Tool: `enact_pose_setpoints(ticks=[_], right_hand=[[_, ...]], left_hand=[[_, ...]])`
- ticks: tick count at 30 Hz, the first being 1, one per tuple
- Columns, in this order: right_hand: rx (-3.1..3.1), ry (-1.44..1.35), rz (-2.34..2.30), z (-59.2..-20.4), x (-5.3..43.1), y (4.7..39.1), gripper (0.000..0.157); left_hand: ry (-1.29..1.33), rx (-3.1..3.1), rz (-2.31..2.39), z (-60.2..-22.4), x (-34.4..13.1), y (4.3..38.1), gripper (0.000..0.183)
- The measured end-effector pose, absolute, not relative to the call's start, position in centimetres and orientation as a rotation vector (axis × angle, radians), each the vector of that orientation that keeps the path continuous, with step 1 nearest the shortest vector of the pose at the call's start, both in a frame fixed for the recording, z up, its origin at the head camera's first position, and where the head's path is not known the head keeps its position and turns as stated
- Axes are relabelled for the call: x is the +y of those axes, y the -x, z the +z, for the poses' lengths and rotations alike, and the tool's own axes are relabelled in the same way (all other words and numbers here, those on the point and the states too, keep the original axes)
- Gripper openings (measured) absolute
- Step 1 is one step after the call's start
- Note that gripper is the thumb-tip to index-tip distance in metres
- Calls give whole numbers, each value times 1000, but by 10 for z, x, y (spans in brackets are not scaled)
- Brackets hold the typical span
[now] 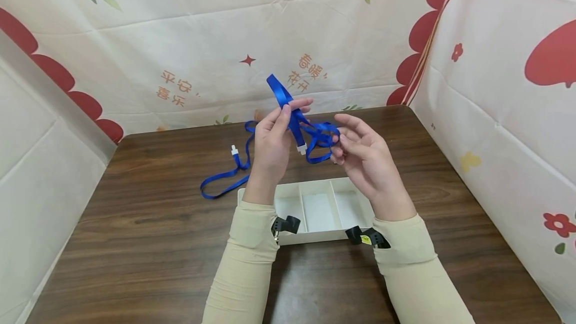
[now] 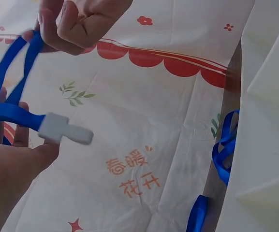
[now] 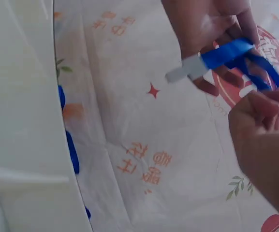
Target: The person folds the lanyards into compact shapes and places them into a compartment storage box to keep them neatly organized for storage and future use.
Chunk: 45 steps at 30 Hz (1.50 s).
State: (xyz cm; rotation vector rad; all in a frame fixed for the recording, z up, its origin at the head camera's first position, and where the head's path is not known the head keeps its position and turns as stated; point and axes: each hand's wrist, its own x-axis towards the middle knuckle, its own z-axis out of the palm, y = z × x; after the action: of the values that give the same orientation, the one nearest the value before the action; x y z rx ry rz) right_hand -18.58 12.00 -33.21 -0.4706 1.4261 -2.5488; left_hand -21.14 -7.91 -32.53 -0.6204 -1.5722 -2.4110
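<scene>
My left hand (image 1: 273, 149) pinches a blue lanyard (image 1: 280, 93) between thumb and fingers, above the table. One end of its strap stands up past the fingertips. A white plastic clip (image 2: 53, 127) on the lanyard sticks out beside that hand in the left wrist view. My right hand (image 1: 371, 161) pinches another part of the strap, which the right wrist view shows as a loop (image 3: 265, 67) between the hands. A second blue lanyard (image 1: 220, 194), with a white clip (image 1: 234, 150), lies on the table to the left, partly hidden behind my left arm.
A white divided tray (image 1: 315, 237) stands on the brown wooden table (image 1: 148, 224), below my hands and partly covered by them. More blue strap (image 2: 224, 154) lies beyond the tray. A printed cloth (image 1: 202, 54) hangs behind the table and along its right side.
</scene>
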Motion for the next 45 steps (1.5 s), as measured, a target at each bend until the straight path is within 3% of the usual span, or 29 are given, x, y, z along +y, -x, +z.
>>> enact_pose_setpoints(ticks=[8, 14, 17, 26, 35, 40, 45], right_hand=[[2185, 451, -2287, -323, 117, 176, 31], [2826, 300, -2281, -324, 108, 176, 16], [2964, 307, -2298, -325, 107, 178, 16], [2554, 126, -2472, -317, 109, 176, 23], [1781, 430, -2514, -311, 125, 177, 12], [1874, 432, -2543, -312, 123, 175, 13], [2214, 283, -2664, -313, 112, 175, 25]], left_hand=[[603, -1507, -2488, -320, -78, 209, 37], [612, -1495, -2530, -322, -71, 208, 38], [618, -1477, -2547, -323, -70, 207, 38], [636, -1460, -2535, -322, -68, 206, 37], [607, -1461, -2510, -316, -74, 206, 39], [599, -1462, -2523, -317, -76, 206, 41], [598, -1466, -2535, -320, -73, 206, 41]])
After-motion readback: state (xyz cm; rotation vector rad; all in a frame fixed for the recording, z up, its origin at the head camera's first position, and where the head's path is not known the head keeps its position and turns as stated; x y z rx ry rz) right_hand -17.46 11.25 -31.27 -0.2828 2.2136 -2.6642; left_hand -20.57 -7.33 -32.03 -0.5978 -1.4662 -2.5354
